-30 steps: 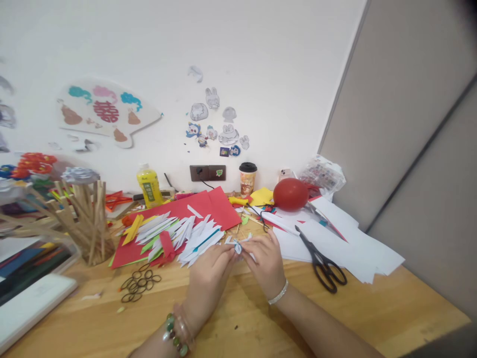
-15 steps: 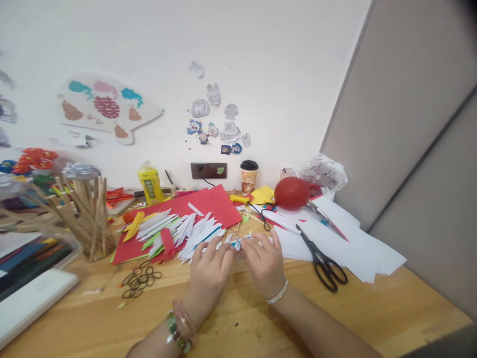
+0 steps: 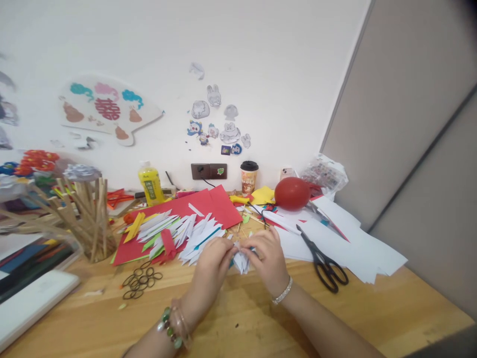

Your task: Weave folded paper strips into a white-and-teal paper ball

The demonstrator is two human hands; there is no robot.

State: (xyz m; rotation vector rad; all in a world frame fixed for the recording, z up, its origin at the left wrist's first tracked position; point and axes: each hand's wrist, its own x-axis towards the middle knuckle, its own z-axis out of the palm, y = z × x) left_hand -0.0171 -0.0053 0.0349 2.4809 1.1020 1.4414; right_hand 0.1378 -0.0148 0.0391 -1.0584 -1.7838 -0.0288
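Just beyond both hands (image 3: 238, 258), cut paper (image 3: 186, 233) crowds; near table edge (image 3: 242, 333) bare.

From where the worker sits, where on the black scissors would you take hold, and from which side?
Take the black scissors by the two finger loops, coming from the near edge of the wooden table. The loops lie toward the worker, flat on the white paper sheets, while the closed blades point away toward the wall. The right hand is closer, though it holds folded paper.

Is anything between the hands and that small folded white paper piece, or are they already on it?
Nothing visible stands between. The left hand and right hand both pinch the folded white paper piece directly, just above the wooden table.
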